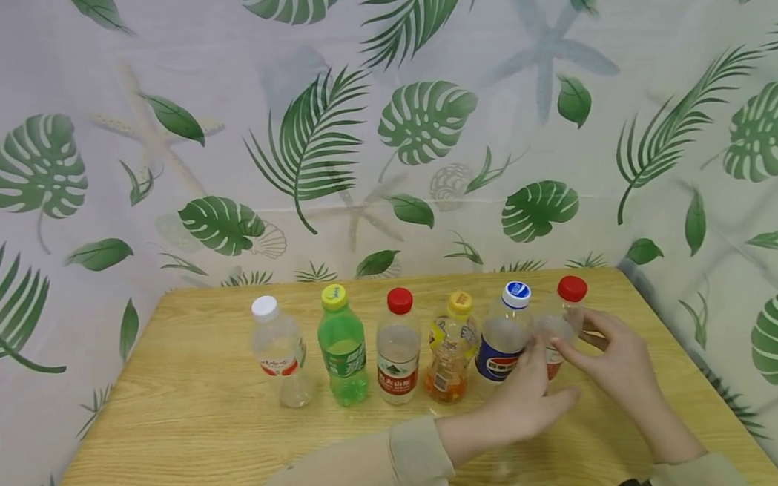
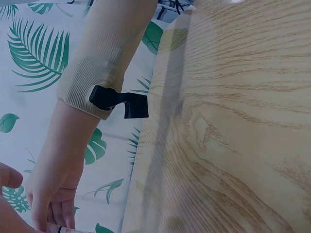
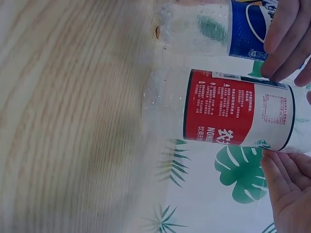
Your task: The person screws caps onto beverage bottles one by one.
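A clear water bottle with a red cap [image 1: 572, 289] and a red and white label [image 3: 221, 109] stands upright at the right end of a row. My right hand [image 1: 619, 355] holds it from the right, thumb on the near side and fingers farther round. From the left, my left hand [image 1: 522, 398] reaches between it and the blue-labelled Pepsi bottle [image 1: 500, 340], its extended fingers touching the red-capped bottle's side. In the right wrist view, fingertips of both hands meet opposite sides of its label. The left wrist view catches only part of my left hand [image 2: 9, 204].
Left of the Pepsi bottle stand an orange-capped bottle [image 1: 447, 373], another red-capped water bottle [image 1: 397, 339], a green bottle [image 1: 341, 342] and a white-capped clear bottle [image 1: 278, 346]. The wooden table [image 1: 193, 433] meets a leaf-patterned cloth [image 1: 356, 148] at its back and right.
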The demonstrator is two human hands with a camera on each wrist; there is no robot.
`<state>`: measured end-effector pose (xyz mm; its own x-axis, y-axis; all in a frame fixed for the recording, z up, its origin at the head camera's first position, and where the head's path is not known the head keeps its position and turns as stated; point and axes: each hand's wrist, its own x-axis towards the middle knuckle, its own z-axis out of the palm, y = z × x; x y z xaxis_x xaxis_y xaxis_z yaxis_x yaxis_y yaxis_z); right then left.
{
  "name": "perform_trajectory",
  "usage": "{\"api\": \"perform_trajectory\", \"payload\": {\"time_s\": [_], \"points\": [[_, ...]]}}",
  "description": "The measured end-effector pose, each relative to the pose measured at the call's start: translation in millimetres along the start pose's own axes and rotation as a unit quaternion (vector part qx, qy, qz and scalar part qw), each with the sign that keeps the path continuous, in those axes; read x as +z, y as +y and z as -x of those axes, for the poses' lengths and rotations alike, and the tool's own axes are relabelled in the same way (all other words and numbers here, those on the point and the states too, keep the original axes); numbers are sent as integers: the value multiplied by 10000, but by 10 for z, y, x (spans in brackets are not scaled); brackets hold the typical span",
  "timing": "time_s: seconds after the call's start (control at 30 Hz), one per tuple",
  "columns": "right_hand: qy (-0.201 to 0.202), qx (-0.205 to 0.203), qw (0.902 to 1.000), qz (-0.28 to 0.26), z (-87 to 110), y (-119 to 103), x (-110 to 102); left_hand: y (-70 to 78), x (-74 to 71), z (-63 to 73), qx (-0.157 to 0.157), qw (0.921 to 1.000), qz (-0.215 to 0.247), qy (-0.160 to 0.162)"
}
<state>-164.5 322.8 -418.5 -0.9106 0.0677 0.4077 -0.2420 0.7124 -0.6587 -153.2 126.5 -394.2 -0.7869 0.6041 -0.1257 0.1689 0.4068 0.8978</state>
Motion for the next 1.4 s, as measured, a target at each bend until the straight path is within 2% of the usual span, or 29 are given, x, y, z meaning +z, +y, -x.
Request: {"api": "perform_trajectory", "payload": {"time_s": [0.2, 0.37, 0.53, 0.77, 1.03, 1.23, 1.3, 1.4], "points": [[-41, 84, 10000, -11, -7, -25, 3, 7, -10, 5, 8, 10000, -34, -90], [-15, 101, 9999, -76, -2, -34, 11, 1, -27, 38, 186, 9991, -320, -193], [72, 38, 9999, -151, 15, -18, 39, -15, -7, 70, 216, 9975, -636, -231], [82, -94, 9998, -148, 24, -19, 85, -39, 29, 84, 90, 9980, -612, -151], [82, -109, 9997, -203, 26, 2, 104, -74, 34, 104, 223, 9968, -745, -175], [-16, 11, 9998, -188, 61, 32, 121, -137, 53, 154, 312, 9960, -731, -409], [-71, 86, 9998, -176, 73, 27, 123, -158, 66, 192, 406, 9957, -652, -513], [-174, 198, 9996, -127, 92, 28, 122, -182, 84, 269, 574, 9932, -807, -617]]}}
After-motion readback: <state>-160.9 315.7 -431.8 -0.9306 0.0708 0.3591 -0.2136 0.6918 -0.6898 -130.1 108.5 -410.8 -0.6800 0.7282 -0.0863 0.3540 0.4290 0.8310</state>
